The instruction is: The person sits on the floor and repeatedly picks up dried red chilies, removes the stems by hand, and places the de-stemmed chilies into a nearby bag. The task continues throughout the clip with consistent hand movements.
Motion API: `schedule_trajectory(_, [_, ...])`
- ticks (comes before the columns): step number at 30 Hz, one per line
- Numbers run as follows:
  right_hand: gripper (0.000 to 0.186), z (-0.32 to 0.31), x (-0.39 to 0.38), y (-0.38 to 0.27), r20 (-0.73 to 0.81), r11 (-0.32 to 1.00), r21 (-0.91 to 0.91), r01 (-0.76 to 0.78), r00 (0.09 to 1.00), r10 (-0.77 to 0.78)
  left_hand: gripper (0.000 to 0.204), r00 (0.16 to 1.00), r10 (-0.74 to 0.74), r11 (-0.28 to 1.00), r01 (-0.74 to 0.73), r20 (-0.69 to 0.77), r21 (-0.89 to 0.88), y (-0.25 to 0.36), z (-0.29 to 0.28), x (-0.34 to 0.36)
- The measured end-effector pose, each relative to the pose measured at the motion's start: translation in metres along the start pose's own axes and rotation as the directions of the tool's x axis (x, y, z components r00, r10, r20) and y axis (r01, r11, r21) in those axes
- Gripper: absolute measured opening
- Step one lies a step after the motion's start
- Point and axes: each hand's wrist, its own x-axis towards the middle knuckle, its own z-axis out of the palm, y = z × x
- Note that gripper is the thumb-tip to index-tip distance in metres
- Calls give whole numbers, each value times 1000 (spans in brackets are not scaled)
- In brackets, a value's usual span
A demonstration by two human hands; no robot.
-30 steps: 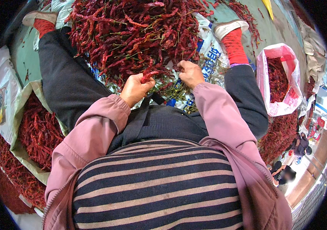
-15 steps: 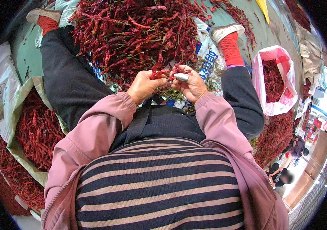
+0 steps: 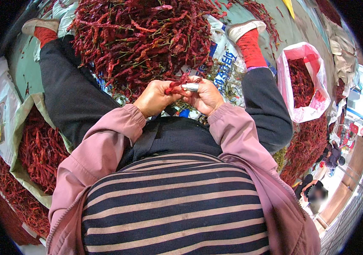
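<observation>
A big heap of dried red chili peppers (image 3: 143, 38) lies between my outstretched legs, many with pale stems. Over its near edge my two hands meet. My left hand (image 3: 154, 97) is closed on dried chili peppers (image 3: 175, 88), whose wrinkled red ends stick out at its fingertips. My right hand (image 3: 209, 97) pinches at the same chilies from the other side. A silver metal sleeve (image 3: 191, 87) covers one of its digits, probably the thumb. How many chilies each hand holds is partly hidden by the fingers.
At my right stands an open pink-and-white sack (image 3: 282, 91) with chilies inside. An open pale green sack (image 3: 18, 163) of chilies is at my left. Loose stems (image 3: 232, 72) lie on printed white sheeting (image 3: 217, 55). Two people (image 3: 315, 193) are far off at the right.
Both hands have come closer together and shifted slightly left, still on the chilies. The whole view has moved a little, so the heap and my feet appear farther left.
</observation>
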Motion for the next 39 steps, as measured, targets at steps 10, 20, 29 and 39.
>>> schedule_trajectory(10, [23, 25, -20, -23, 334, 286, -709, 644, 665, -668, 8, 813, -437, 898, 367, -386, -244, -29, 10, 17])
schedule_trajectory(20, [49, -134, -160, -262, -190, 282, -913, 294, 306, -933, 14, 938, -323, 946, 317, -126, -62, -21, 26, 23])
schedule_trajectory(29, [16, -150, -147, -220, -314, 419, -893, 163, 441, -841, 11, 901, -320, 945, 285, -291, -159, -34, -4, 12])
schedule_trajectory(39, [16, -70, -10, -21, 342, -182, -938, 296, 881, -326, 21, 893, -327, 920, 227, -309, -320, -47, -28, -24])
